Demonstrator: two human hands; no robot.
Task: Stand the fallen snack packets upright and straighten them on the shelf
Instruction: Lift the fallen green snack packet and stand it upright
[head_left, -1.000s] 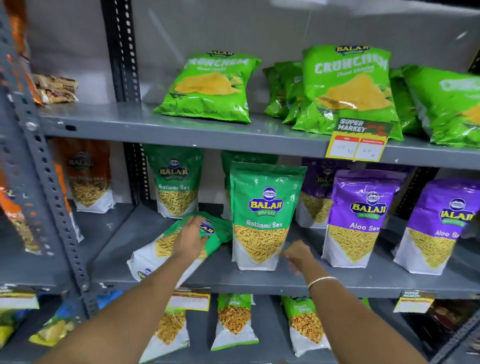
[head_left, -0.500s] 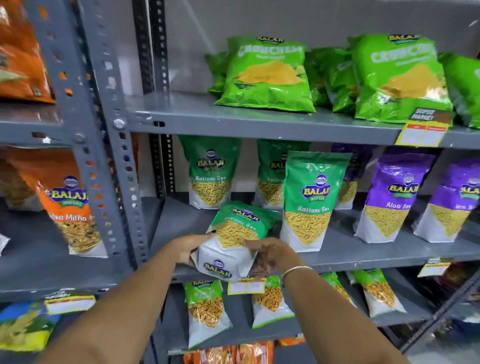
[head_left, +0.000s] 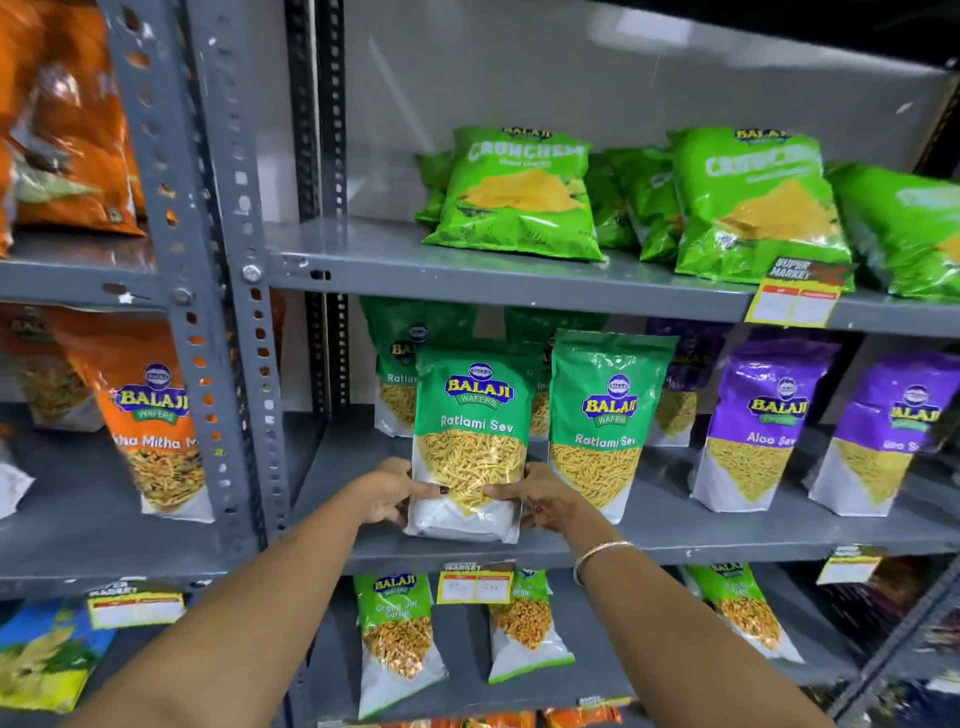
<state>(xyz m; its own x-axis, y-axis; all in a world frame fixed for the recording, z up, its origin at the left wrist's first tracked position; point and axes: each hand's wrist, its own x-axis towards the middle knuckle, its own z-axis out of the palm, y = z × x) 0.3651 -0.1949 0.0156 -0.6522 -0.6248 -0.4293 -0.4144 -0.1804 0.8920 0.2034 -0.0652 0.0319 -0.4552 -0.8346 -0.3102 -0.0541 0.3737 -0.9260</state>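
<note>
the ratlami sev packet (head_left: 470, 441) stands upright at the near edge of the middle shelf (head_left: 727, 535), left hand (head_left: 387, 493) and right hand (head_left: 540, 499) clasped around its lower sides, likely to square it beside its right neighbour (head_left: 605, 421).

glossy plastic packet (head_left: 470, 441), grey painted metal shelf (head_left: 675, 540), paper price tag (head_left: 475, 586)

Both hands (head_left: 395, 493) (head_left: 540, 499) grip an upright Ratlami Sev packet (head_left: 470, 441) on the shelf (head_left: 727, 530).
</note>
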